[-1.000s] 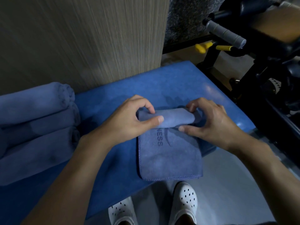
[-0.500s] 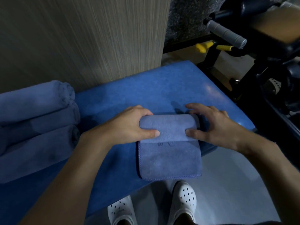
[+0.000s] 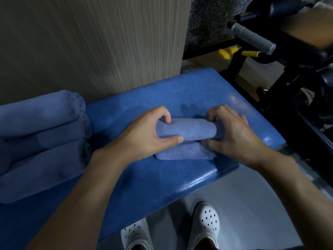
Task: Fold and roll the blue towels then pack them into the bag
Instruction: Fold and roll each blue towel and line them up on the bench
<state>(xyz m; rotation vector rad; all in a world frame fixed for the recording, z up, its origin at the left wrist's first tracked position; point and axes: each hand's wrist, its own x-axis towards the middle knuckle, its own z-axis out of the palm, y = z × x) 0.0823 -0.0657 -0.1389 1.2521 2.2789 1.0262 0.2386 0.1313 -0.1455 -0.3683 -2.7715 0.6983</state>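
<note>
Towel roll [image 3: 187, 129] nearly done, short flap flat on bench [image 3: 162, 186]. Left hand [image 3: 149, 136], right hand [image 3: 232, 136] curl round its ends. Three rolled towels [image 3: 41, 127] lie alongside; bag unseen, packing pending.

We find open blue padded bench [image 3: 144, 98] ahead; 3 rolled blue towels [image 3: 41, 138] block the left, a black metal gym machine [image 3: 306, 78] the right.

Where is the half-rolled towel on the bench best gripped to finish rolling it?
Grip the half-rolled towel at both ends from above, thumbs on the near side, like the left hand and right hand now; it lies crosswise, loose flap nearest.
</note>
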